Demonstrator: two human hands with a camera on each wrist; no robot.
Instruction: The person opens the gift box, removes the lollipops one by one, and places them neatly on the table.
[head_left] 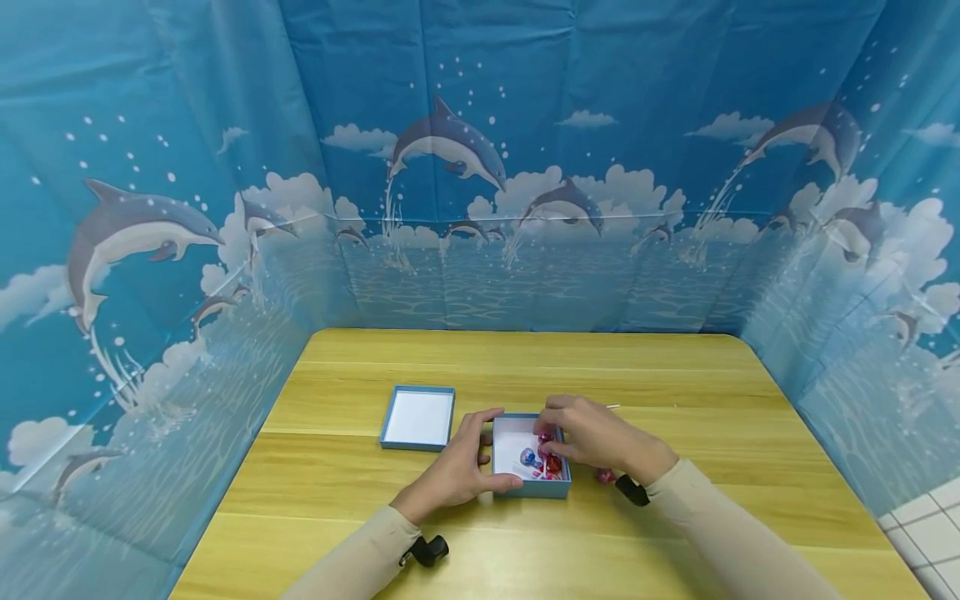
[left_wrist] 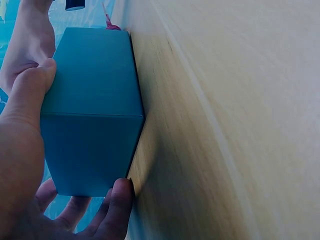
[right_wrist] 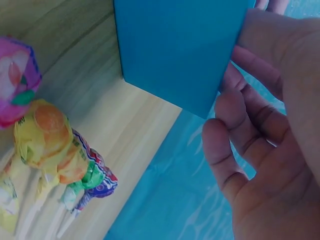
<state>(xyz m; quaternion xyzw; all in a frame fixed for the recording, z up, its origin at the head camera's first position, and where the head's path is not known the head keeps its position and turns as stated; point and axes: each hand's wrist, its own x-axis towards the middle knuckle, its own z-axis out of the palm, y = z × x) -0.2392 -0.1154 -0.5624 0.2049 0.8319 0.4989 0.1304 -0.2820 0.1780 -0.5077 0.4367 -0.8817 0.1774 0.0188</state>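
Person seated at wooden tabletop (head_left: 675, 383), both hands on a small blue box (head_left: 531, 487) near the front edge.

Left hand (head_left: 457, 471): thumb and fingers curled round the box's left side, gripping it. Left wrist view confirms it: thumb on one blue wall (left_wrist: 92, 115), fingertip at the lower corner, box sitting flat on the wood.

Right hand (head_left: 592, 435): over the open box from the right, fingers bent down into it at the wrapped candies (head_left: 546, 462). Looks like it's pinching a pink one, but the fingers hide the contact, so can't tell whether that grip is closed. In the right wrist view the fingers (right_wrist: 240, 125) are loosely curled beside the box's outer wall (right_wrist: 175, 45).

Box interior is white, holds several wrapped sweets, red, pink and blue.

More lollipops (right_wrist: 50, 145) lie on the tabletop just beside the box on its right, pink and yellow-orange wrappers, sticks visible.

Box lid (head_left: 417, 417) lies open-side up just left of the box, not touching it.

Dolphin-print blue backdrop (head_left: 480, 167) on three sides.
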